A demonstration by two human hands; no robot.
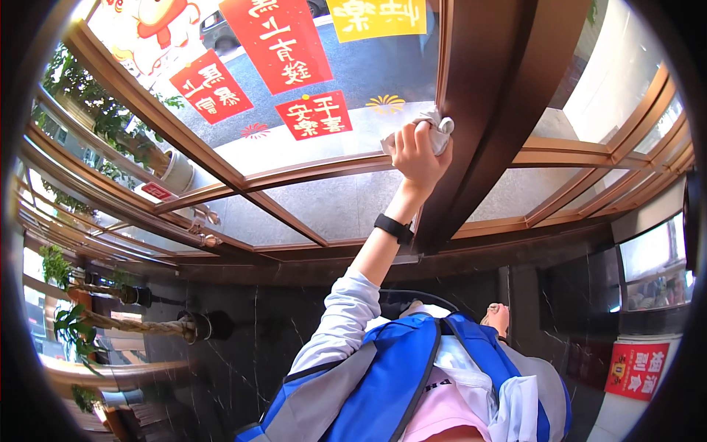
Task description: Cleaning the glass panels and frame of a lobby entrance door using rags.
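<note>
My left hand (418, 152) grips a crumpled pale grey cloth (437, 131). The cloth is pressed to the lower right corner of a large glass pane (353, 143), beside a dark brown door post (486, 110). A black band (393, 228) circles my left wrist. My right hand (497, 319) hangs low at my right side, small in view, and whether it holds something cannot be made out. Red paper stickers (315, 115) with writing and a yellow firework sticker (385, 104) are on the pane, left of my left hand.
Brown metal frame bars (326, 172) divide the glass. Metal door handles (205, 216) are at the left. Potted plants with braided trunks (149, 327) stand on the dark marble floor (259, 320). A red sign (636, 369) with writing is at the right.
</note>
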